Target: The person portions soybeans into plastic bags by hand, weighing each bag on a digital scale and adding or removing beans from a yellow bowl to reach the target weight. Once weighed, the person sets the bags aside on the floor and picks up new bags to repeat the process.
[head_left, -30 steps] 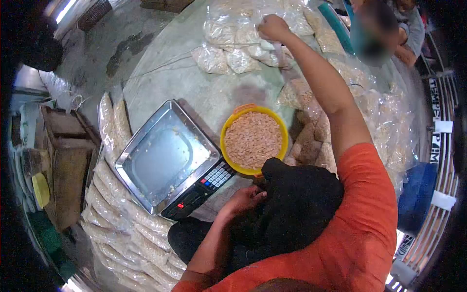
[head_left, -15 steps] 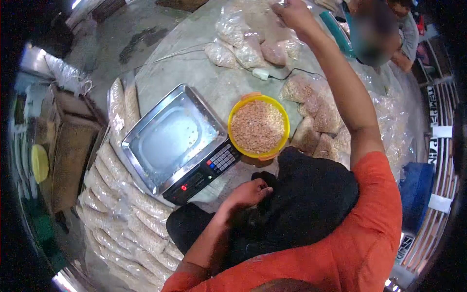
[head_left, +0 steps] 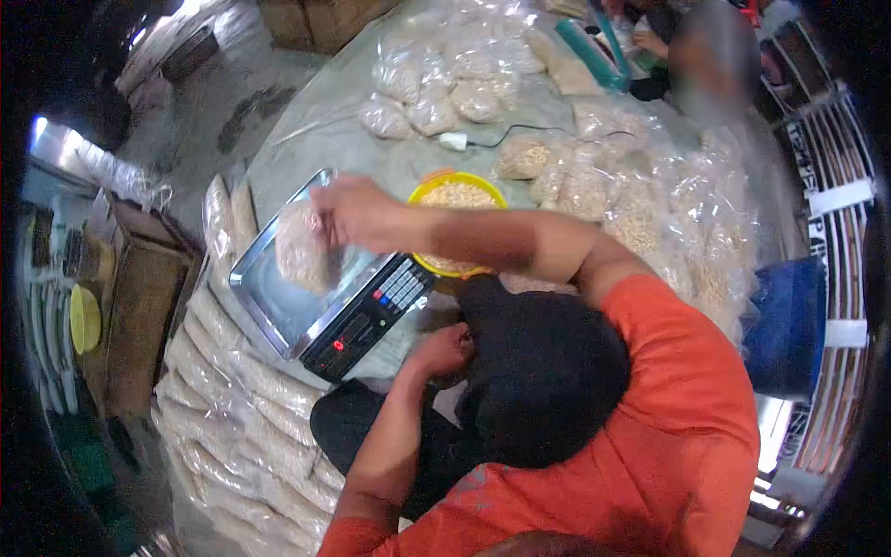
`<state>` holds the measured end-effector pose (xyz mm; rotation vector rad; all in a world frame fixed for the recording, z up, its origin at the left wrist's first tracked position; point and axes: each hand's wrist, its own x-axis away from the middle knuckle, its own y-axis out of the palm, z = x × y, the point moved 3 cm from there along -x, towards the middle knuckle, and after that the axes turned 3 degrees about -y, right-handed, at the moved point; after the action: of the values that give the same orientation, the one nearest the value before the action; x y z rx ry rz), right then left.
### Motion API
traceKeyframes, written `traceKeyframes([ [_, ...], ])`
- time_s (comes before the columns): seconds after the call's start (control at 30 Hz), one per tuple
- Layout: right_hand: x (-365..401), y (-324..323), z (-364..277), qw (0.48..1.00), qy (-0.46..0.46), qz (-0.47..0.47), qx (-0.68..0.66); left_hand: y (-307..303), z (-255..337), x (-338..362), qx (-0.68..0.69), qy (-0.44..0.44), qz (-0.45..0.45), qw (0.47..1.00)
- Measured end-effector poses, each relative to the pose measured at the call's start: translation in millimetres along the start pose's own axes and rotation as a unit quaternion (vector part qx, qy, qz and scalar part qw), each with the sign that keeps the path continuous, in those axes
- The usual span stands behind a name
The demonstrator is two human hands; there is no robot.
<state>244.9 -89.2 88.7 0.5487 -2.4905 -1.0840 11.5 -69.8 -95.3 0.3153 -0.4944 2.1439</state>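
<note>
My right hand, slightly blurred, is shut on a clear plastic bag of pale kernels. The bag hangs over the steel pan of a digital scale, whose keypad faces me and whose red display glows. Right of the scale stands a yellow tub of pinkish kernels, partly hidden by my right forearm. My left hand rests by my knee in dark trousers, fingers curled; what they hold, if anything, is hidden.
Filled bags lie beyond the tub, and more spread to the right. Long packed bags are stacked at left. A white plug on a cord lies between. A person sits at far right near a teal sealer-like device.
My right hand has come from the far bags back over the scale, now with a bag in it. My left hand has shifted slightly left. The view has turned a little.
</note>
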Motion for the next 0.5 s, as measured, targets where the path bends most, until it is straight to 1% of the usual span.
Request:
traceKeyframes([
  [0.07,24,0,26,0.996,0.01,0.071,0.057,-9,7,1,-0.013,-0.002,0.009,1.0],
  [0.1,32,-4,38,0.996,0.011,0.067,0.06,-12,10,4,-0.018,-0.014,0.021,1.0],
  [0.13,41,-15,48,0.995,0.037,0.088,0.034,-14,14,4,-0.015,-0.014,0.024,0.999],
  [0.17,50,-25,55,0.992,0.062,0.109,0.009,-14,21,5,-0.035,0.013,0.031,0.999],
  [0.2,56,-28,56,0.992,0.062,0.109,0.01,-15,28,6,-0.055,0.04,0.036,0.997],
  [0.23,61,-34,55,0.99,0.052,0.13,0.025,-18,35,6,-0.055,0.042,0.035,0.997],
  [0.27,67,-41,53,0.987,0.042,0.151,0.039,-19,40,6,-0.052,0.037,-0.002,0.998],
  [0.3,73,-44,49,0.987,0.039,0.154,0.038,-19,47,8,-0.049,0.031,-0.04,0.998],
  [0.33,78,-47,43,0.987,0.043,0.147,0.048,-22,62,14,-0.05,0.033,-0.042,0.997],
  [0.4,85,-55,36,0.987,0.046,0.139,0.062,-28,82,24,-0.058,-0.044,-0.023,0.997],
  [0.47,94,-66,29,0.978,0.058,0.15,0.135,-18,58,14,-0.04,-0.03,-0.021,0.999],
  [0.5,101,-73,24,0.978,0.058,0.148,0.137,-15,50,10,-0.022,-0.02,-0.02,0.999],
])
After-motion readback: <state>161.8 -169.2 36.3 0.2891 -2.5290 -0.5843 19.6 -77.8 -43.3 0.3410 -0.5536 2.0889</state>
